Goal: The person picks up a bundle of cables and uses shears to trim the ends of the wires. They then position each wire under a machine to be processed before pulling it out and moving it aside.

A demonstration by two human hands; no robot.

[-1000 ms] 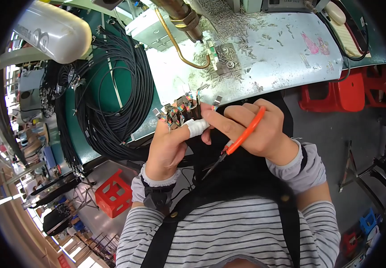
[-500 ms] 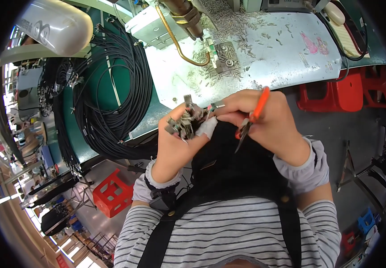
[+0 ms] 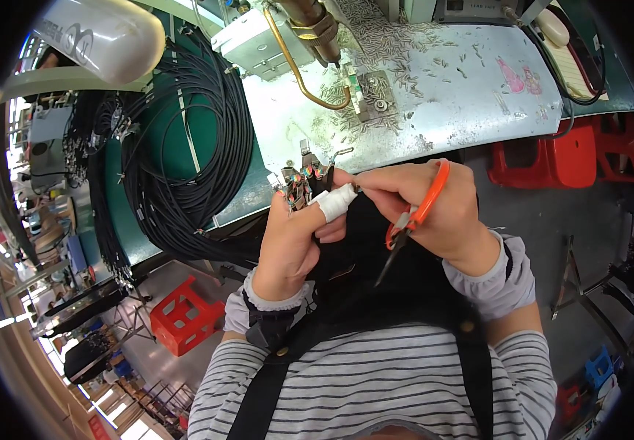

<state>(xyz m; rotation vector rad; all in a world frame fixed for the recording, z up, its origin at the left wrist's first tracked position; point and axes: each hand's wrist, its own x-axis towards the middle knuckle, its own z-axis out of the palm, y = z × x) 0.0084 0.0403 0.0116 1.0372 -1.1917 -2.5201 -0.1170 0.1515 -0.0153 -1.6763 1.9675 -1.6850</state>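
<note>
My left hand (image 3: 281,249) is closed round a bunch of cable ends (image 3: 303,180), whose metal connectors and small coloured wires stick up above the fingers. White tape (image 3: 337,202) wraps the thumb of that hand. One thin end with a metal tip points out to the right of the bunch. My right hand (image 3: 441,209) keeps a pair of orange-handled pliers (image 3: 428,196) in its palm, the dark pointed jaws hanging down toward the black apron. Its thumb and forefinger meet in a pinch beside the taped thumb; what they pinch is too small to make out.
Beyond my hands stands a bench machine (image 3: 317,37) with a bent copper tube over a pale metal plate (image 3: 471,88). Small metal pieces (image 3: 405,66) lie scattered there. Coiled black cables (image 3: 240,158) lie on the left. Red stools (image 3: 185,315) stand on the floor.
My left hand has turned, so the connectors stand more upright and the taped thumb lies across the front. My right hand has dropped slightly, still with the pliers, whose jaws have swung lower.
</note>
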